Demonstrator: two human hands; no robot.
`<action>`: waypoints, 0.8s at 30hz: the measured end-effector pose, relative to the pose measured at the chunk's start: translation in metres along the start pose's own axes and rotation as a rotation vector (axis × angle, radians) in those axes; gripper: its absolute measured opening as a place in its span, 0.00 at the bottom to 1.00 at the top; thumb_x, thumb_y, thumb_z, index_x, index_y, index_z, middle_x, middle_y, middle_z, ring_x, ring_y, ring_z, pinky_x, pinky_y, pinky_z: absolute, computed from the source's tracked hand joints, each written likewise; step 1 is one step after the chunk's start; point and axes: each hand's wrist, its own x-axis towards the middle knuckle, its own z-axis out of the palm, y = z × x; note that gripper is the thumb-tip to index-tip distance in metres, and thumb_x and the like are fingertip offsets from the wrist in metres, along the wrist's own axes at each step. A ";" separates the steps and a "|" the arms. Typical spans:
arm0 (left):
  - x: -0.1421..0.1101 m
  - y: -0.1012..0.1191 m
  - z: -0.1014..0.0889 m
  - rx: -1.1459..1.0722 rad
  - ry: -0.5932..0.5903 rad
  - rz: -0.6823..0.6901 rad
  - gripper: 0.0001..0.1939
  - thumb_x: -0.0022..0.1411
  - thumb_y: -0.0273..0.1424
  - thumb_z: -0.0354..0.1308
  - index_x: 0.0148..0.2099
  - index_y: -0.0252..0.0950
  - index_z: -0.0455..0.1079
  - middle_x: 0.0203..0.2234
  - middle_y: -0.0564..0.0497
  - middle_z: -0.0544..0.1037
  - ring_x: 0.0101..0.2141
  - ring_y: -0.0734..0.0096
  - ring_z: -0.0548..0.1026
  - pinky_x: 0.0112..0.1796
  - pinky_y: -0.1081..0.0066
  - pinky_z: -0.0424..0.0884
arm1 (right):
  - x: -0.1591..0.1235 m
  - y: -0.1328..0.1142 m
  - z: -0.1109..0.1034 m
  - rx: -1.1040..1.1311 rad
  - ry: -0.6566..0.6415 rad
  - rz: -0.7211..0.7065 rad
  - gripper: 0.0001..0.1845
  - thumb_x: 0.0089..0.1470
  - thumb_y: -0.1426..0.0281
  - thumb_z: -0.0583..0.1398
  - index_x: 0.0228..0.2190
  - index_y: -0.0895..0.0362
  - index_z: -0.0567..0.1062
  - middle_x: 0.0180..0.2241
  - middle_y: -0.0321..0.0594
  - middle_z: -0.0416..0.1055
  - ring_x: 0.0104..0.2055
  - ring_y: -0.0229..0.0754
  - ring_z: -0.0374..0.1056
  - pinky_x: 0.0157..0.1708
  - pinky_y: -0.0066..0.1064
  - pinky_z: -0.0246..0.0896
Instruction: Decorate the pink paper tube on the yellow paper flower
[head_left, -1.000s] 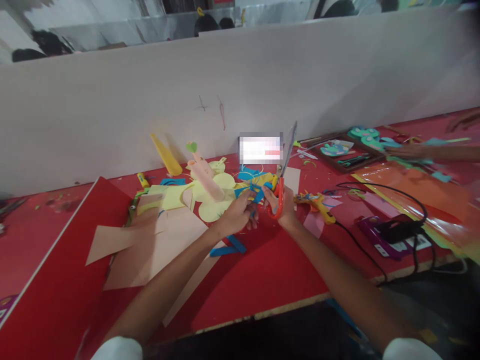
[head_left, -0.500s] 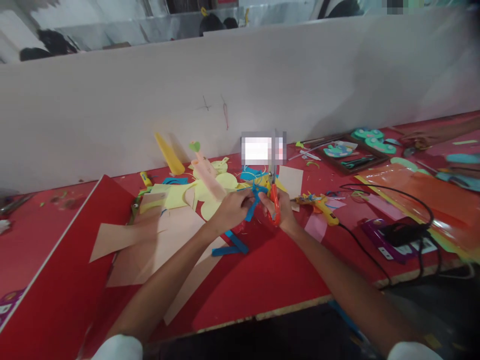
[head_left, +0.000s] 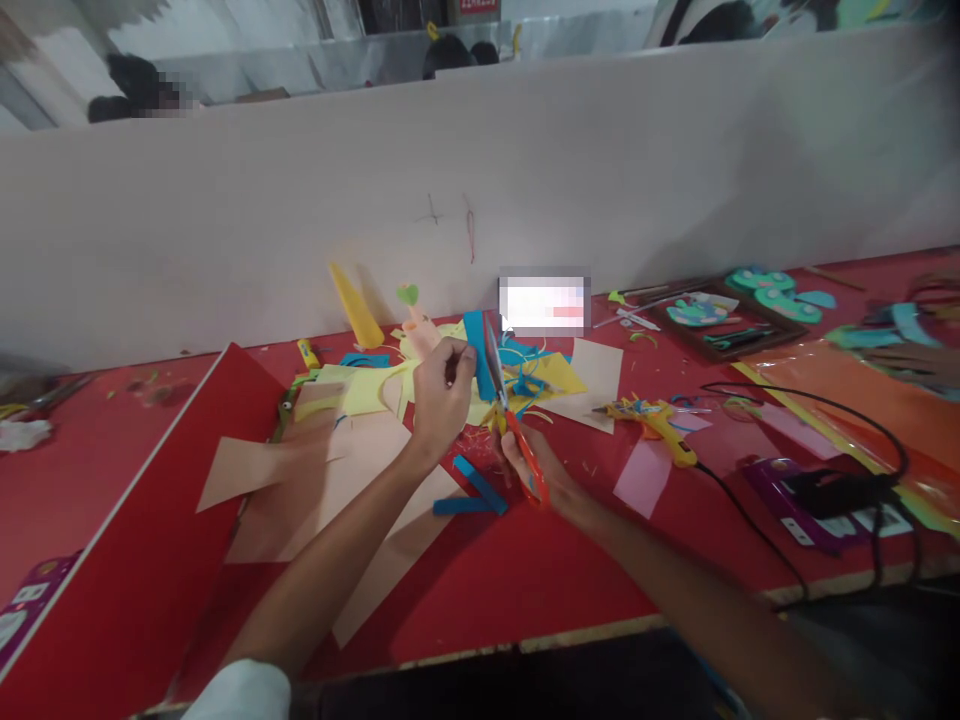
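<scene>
My left hand is closed, pinching a blue paper strip that stands upright beside the fingertips. In my right hand are scissors with orange handles. Their blades point up and away, along the right edge of the blue strip; I cannot tell whether they cut into it. Below the hands, two blue strips lie on the red table. Blue scraps and a yellow paper piece are just beyond the scissors.
Peach paper sheets and yellow cutouts lie left, near a red board. Rightward are a yellow glue gun with its cord, a purple box, orange plastic-wrapped sheets and a co-worker's hand.
My left hand has risen, now with a broad blue strip instead of the small blue scraps, which lie on the table. The scissors have come lower and tilted left, against the strip.
</scene>
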 end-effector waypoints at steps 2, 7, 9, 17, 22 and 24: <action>0.000 0.000 0.001 -0.021 0.005 -0.024 0.12 0.70 0.35 0.54 0.32 0.37 0.64 0.19 0.58 0.61 0.22 0.77 0.59 0.25 0.72 0.56 | -0.003 -0.005 0.002 0.009 -0.076 0.043 0.30 0.57 0.38 0.58 0.27 0.52 0.66 0.18 0.29 0.62 0.17 0.35 0.60 0.17 0.28 0.57; -0.003 0.003 0.003 -0.009 -0.008 -0.029 0.13 0.70 0.34 0.54 0.31 0.37 0.64 0.20 0.58 0.61 0.22 0.77 0.59 0.25 0.72 0.56 | -0.005 -0.008 0.002 0.005 -0.077 0.011 0.27 0.59 0.42 0.58 0.27 0.52 0.65 0.19 0.30 0.62 0.19 0.36 0.59 0.19 0.28 0.57; -0.004 0.004 0.004 0.000 -0.011 -0.024 0.13 0.70 0.34 0.54 0.31 0.37 0.64 0.21 0.58 0.60 0.23 0.77 0.59 0.26 0.72 0.56 | -0.004 -0.007 0.002 -0.011 -0.040 -0.013 0.27 0.58 0.41 0.58 0.28 0.52 0.66 0.20 0.31 0.62 0.21 0.37 0.60 0.20 0.28 0.57; -0.005 0.002 0.006 -0.030 -0.027 -0.038 0.12 0.70 0.35 0.53 0.32 0.37 0.62 0.21 0.58 0.59 0.22 0.77 0.57 0.25 0.72 0.55 | -0.004 -0.007 0.001 -0.065 -0.002 -0.029 0.28 0.58 0.41 0.59 0.26 0.52 0.66 0.21 0.32 0.62 0.24 0.37 0.58 0.21 0.28 0.54; -0.005 0.003 0.006 -0.014 -0.018 -0.025 0.13 0.70 0.34 0.52 0.31 0.38 0.61 0.21 0.58 0.58 0.23 0.77 0.57 0.25 0.72 0.55 | -0.005 -0.011 0.001 -0.069 0.009 -0.026 0.29 0.57 0.42 0.60 0.22 0.52 0.64 0.18 0.32 0.59 0.22 0.37 0.56 0.19 0.29 0.51; -0.005 0.003 0.005 -0.002 -0.011 -0.022 0.12 0.70 0.34 0.53 0.31 0.37 0.62 0.21 0.58 0.59 0.23 0.77 0.57 0.26 0.72 0.55 | -0.006 -0.014 0.001 -0.064 0.009 -0.019 0.29 0.56 0.42 0.61 0.21 0.52 0.64 0.17 0.31 0.58 0.21 0.36 0.56 0.19 0.28 0.49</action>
